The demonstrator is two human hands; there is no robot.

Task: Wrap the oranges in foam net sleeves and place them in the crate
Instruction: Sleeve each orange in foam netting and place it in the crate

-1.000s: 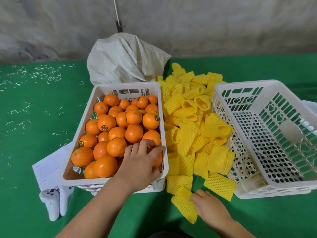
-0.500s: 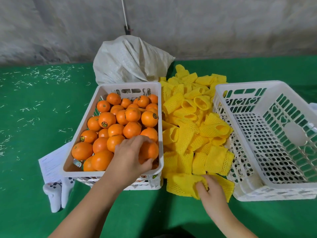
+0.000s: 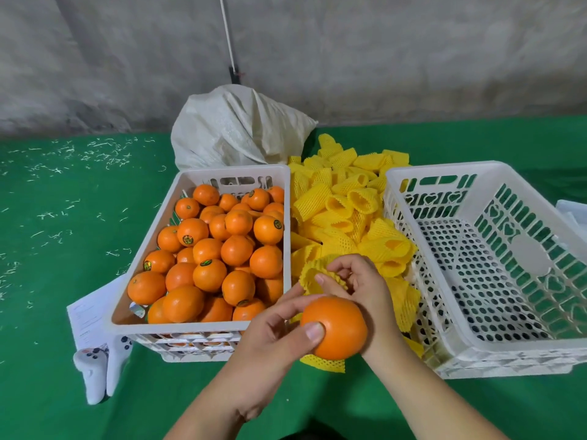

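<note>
Orange [image 3: 336, 328]: smooth, bright, unwrapped; gripped by left hand [image 3: 270, 341] between the two crates.
Sleeve [image 3: 317, 274]: yellow foam net, mouth pinched apart by right hand [image 3: 365, 290].
Count: two white crates; right crate [image 3: 413, 173] empty.

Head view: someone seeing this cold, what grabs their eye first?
The left hand holding one orange front and centre, while the right hand opens a yellow foam net sleeve just behind it. Then the crate of oranges at left, and the white crate at right.

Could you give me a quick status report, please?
Left hand grips orange. Right hand holds sleeve open. Empty crate unobstructed.
</note>
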